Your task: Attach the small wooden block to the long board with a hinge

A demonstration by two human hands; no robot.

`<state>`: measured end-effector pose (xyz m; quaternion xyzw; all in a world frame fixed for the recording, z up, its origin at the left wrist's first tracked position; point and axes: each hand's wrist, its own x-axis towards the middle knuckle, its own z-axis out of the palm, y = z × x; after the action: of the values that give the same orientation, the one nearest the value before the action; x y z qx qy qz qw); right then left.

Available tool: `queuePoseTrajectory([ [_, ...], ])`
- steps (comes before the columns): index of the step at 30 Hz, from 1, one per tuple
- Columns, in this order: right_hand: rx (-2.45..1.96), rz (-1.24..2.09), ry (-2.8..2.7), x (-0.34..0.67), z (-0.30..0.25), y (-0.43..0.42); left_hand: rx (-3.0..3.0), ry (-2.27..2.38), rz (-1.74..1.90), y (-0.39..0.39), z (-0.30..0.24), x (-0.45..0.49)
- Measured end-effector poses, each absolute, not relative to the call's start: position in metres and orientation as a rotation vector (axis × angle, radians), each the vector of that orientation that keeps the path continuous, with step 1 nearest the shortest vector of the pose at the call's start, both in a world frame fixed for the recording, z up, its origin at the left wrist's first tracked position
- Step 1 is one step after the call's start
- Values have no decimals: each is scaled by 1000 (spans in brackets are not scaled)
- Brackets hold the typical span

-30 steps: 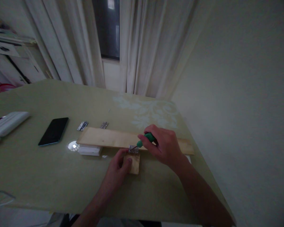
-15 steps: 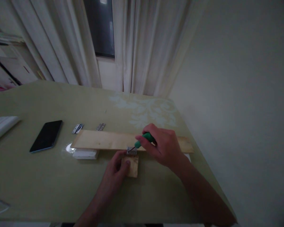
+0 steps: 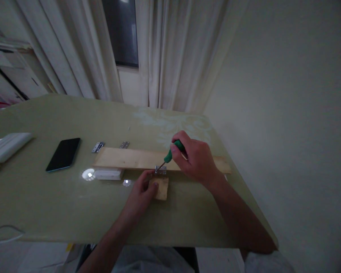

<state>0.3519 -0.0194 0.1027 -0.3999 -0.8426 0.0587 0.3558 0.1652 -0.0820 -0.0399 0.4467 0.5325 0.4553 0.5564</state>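
Note:
A long pale wooden board (image 3: 130, 158) lies across the green table (image 3: 59, 201). A small wooden block (image 3: 162, 188) sits against its near edge, with a small metal hinge (image 3: 160, 170) over the joint. My right hand (image 3: 194, 159) is closed round a green-handled screwdriver (image 3: 173, 151), whose tip rests on the hinge. My left hand (image 3: 143, 189) presses on the block, the thumb on top and the fingers at its left side.
Two spare hinges (image 3: 98, 146) (image 3: 124, 144) lie behind the board. A black phone (image 3: 63, 154) lies to the left, a white object (image 3: 8, 146) further left, a white box (image 3: 108, 174) under the board's near edge. Curtains (image 3: 170, 57) and a wall stand behind.
The screwdriver handle has risen, so the tool now stands steeper on the hinge. The camera has shifted, and my left hand stays on the block.

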Motion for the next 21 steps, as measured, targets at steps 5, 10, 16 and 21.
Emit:
queuePoseTrajectory([
  [5, -935, 165, -2162, 352, 98, -14, 1078, 1240, 1012, -85, -43, 163],
  [10, -981, 58, -2057, 365, 104, -11, 1229, 1367, 918, -93, -47, 153],
  [16, -1044, 243, -1955, 381, 118, -17, 1850, 1814, 644, -100, -39, 145],
  [21, -951, 660, -2156, 373, 108, -19, 2246, 1948, 692, -92, -31, 141],
])
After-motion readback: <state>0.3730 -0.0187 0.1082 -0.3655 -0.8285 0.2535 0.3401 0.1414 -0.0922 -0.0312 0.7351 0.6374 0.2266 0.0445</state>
